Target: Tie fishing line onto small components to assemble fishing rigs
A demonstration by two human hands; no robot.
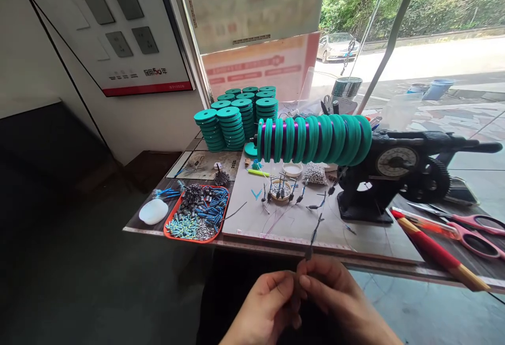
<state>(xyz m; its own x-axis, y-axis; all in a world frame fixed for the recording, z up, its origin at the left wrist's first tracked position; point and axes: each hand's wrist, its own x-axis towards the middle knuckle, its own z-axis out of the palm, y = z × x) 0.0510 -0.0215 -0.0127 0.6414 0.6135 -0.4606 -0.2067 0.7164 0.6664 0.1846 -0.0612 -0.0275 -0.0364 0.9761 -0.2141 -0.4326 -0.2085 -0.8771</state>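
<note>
My left hand [272, 297] and my right hand [335, 292] meet fingertip to fingertip below the table's front edge, both pinched closed. From the fingertips of my right hand a small fishing line rig [313, 235] reaches up over the board, with a dark bead-like body and a thin stem. What my left fingers pinch is too small and hidden to make out. Several similar dark rig pieces [300, 196] stand around a round dish [279, 191] of small metal bits. Behind them, a row of green foam spools [315, 139] wound with purple line sits on a black winder [366, 176].
A red-rimmed tray [226, 213] of small parts lies left, beside a white lid [153, 212]. Stacked green spools [231, 127] stand at the back. A bag of beads [315, 173] lies mid-board. Pink-handled scissors [475, 240] and a red-handled tool [430, 245] lie right.
</note>
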